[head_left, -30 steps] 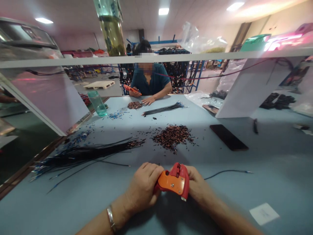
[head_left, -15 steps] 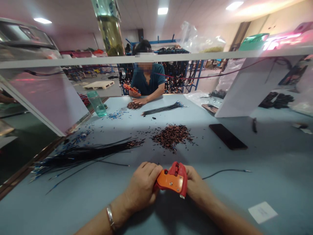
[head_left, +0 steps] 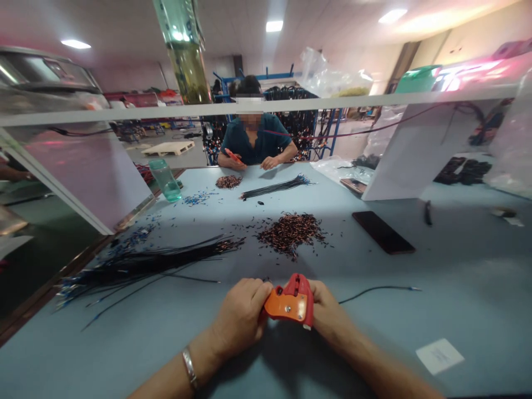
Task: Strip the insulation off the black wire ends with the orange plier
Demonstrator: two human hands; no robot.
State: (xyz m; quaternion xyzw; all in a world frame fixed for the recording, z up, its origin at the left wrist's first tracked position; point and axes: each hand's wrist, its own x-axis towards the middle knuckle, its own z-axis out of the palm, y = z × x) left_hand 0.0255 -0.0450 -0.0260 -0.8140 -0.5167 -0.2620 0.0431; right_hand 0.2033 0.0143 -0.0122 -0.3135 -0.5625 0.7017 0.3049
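Observation:
My left hand (head_left: 241, 310) is closed around the handles of a red and orange wire stripper (head_left: 287, 306), whose head points to the right. Close against that head is my right hand (head_left: 326, 307), its fingers mostly hidden behind the tool. A black wire (head_left: 374, 291) with a metal-tipped end trails out to the right from behind the right hand, which is closed on it. Beyond the tool lies a pile of small black and copper-coloured offcuts (head_left: 293, 233). To the left, a bundle of black wires (head_left: 162, 259) with blue-tipped ends rests on the table.
A phone (head_left: 382, 231) and a white paper square (head_left: 439, 356) lie on the right. Across the blue table (head_left: 199, 366), a co-worker (head_left: 253, 138) holds a similar tool near a second wire bundle (head_left: 274, 187). A green bottle (head_left: 165, 180) stands far left. A shelf (head_left: 357, 102) spans overhead.
The co-worker's free hand has lifted off the small pile and moved right. My hands and the stripper keep nearly the same pose; the whole view has shifted slightly.

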